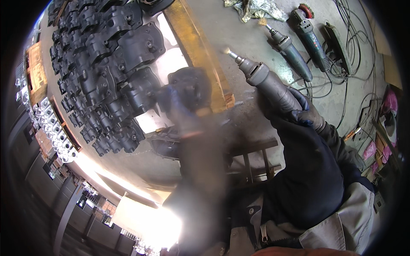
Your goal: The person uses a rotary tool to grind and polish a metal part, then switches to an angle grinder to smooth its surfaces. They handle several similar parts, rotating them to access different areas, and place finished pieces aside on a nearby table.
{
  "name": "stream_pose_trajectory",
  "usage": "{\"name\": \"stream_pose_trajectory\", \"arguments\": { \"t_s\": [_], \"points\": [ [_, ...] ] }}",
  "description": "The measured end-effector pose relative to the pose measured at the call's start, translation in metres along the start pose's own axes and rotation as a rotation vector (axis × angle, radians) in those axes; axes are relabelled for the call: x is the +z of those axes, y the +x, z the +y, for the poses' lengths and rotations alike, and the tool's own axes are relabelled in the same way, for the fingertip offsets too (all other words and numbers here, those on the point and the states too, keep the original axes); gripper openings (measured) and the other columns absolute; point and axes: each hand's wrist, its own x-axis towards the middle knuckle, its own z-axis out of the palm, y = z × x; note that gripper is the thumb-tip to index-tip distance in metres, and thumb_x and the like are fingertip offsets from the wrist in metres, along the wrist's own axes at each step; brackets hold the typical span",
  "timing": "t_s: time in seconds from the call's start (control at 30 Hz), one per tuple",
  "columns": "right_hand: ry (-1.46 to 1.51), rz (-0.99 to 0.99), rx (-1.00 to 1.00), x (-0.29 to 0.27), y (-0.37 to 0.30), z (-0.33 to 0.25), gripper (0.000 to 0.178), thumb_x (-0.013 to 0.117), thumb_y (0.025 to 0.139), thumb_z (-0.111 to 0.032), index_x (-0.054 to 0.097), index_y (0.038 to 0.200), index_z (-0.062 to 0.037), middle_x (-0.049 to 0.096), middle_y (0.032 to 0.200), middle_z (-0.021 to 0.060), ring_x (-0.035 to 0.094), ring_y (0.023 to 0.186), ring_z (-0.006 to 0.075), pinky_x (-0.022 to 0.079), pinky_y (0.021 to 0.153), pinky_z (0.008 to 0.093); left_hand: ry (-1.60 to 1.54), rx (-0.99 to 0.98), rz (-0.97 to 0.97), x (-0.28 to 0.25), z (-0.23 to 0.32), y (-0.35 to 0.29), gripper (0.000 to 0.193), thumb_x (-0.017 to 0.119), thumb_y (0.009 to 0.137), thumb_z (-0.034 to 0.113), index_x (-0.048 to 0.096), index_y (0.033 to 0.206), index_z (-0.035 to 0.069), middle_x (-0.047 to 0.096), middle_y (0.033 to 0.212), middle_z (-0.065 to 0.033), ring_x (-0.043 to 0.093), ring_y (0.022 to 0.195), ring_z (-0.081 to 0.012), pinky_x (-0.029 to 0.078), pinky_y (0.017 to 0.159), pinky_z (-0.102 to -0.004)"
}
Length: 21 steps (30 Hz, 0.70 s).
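Note:
My right hand (311,116), in a blue-and-grey glove, is closed round the body of a grey straight die grinder (267,81). The tool slants up and to the left, and its small pale tip points away from me. My left hand (177,104) is smeared by motion, with some blue of a glove showing. It grips a black cast housing (190,87), itself slightly blurred, at the right edge of the parts. Several similar black castings (124,68) stand in close rows to the left on a white sheet (174,62).
A yellow beam (198,47) edges the castings. On the floor lie a second die grinder (290,53), an angle grinder (312,40), tangled cords (351,42) and crumpled plastic (258,9). A dark metal stand (254,149) is close to me. Silver parts (53,130) line the far left.

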Motion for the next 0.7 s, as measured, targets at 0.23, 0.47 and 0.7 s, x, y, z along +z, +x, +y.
{"name": "stream_pose_trajectory", "arguments": {
  "t_s": [0.23,0.47,0.7],
  "points": [
    [0.027,0.034,0.022,-0.007,-0.004,-0.002,0.112,0.095,0.074,-0.032,0.035,0.162,0.0024,0.059,0.146,0.0152,0.06,0.133,0.026,0.048,0.115,0.0394,0.347,0.281,-0.013,0.023,0.005,0.006,0.054,0.085,0.09,0.01,0.06,0.137,0.009,0.073,0.109,-0.0059,0.073,0.085,-0.0204,0.062,0.07,-0.0329],
    [-0.125,0.041,0.031,-0.026,-0.012,-0.002,0.106,0.09,0.079,-0.029,0.034,0.163,0.0016,0.058,0.148,0.0139,0.057,0.136,0.0233,0.046,0.116,0.0366,1.493,1.12,-0.984,-0.014,0.076,0.058,0.077,0.084,0.079,0.012,0.054,0.15,0.01,0.066,0.137,-0.0168,0.064,0.127,-0.0342,0.049,0.11,-0.0504],
    [-0.488,-0.135,-0.021,-0.026,-0.004,-0.019,0.098,0.087,0.079,-0.023,0.041,0.161,0.0016,0.053,0.157,0.0139,0.05,0.144,0.023,0.035,0.124,0.0387,1.51,1.483,-0.449,-0.052,0.059,0.024,0.081,0.086,0.078,0.006,0.052,0.151,0.006,0.055,0.145,-0.0176,0.051,0.138,-0.0402,0.043,0.116,-0.0517]
  ]
}}
